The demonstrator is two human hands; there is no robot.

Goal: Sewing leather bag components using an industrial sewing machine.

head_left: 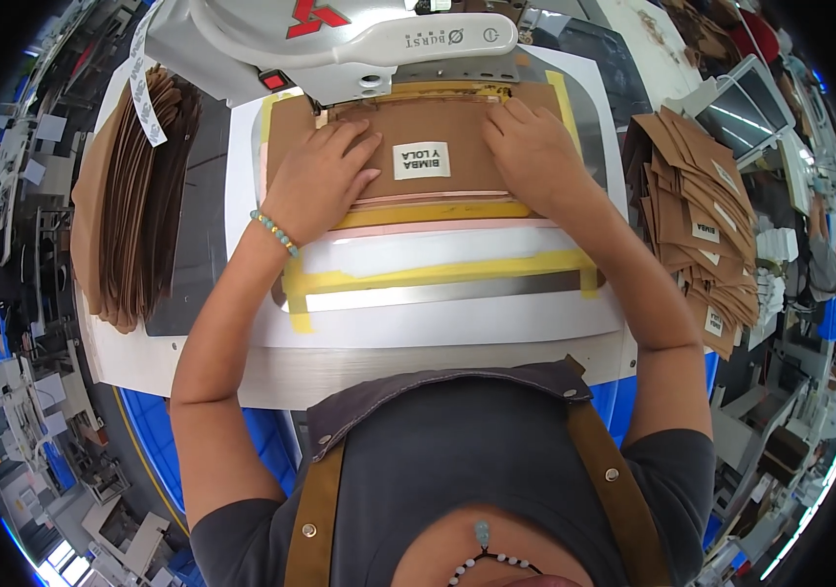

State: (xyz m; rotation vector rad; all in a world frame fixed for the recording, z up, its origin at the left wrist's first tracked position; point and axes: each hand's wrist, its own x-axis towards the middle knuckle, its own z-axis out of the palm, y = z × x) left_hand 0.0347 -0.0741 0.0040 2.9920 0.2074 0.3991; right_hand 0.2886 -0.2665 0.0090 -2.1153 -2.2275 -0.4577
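the needle area was hidden under the white head of the sewing machine (340, 39), whose top ran out of the picture, so the stitching point could not be made out. one brown leather piece (408, 147) lay flat in a yellow-taped template frame (438, 274) on the white machine table (457, 328), its far edge tucked beneath the machine head. one white label (422, 160) sat at its middle, between the hands. the left hand (320, 181) was spread flat, palm down, on the piece's left part; the right hand (533, 157) pressed flat on its right part. both were open and gripping nothing, well apart, with the label between them. a beaded bracelet (274, 233) circled the left wrist. two stacks flanked the table: a fanned stack of plain brown pieces (134, 196) on the left, too tightly packed to count, and a pile of brown pieces with white labels (702, 225) on the right, overlapping so that their number could not be told.
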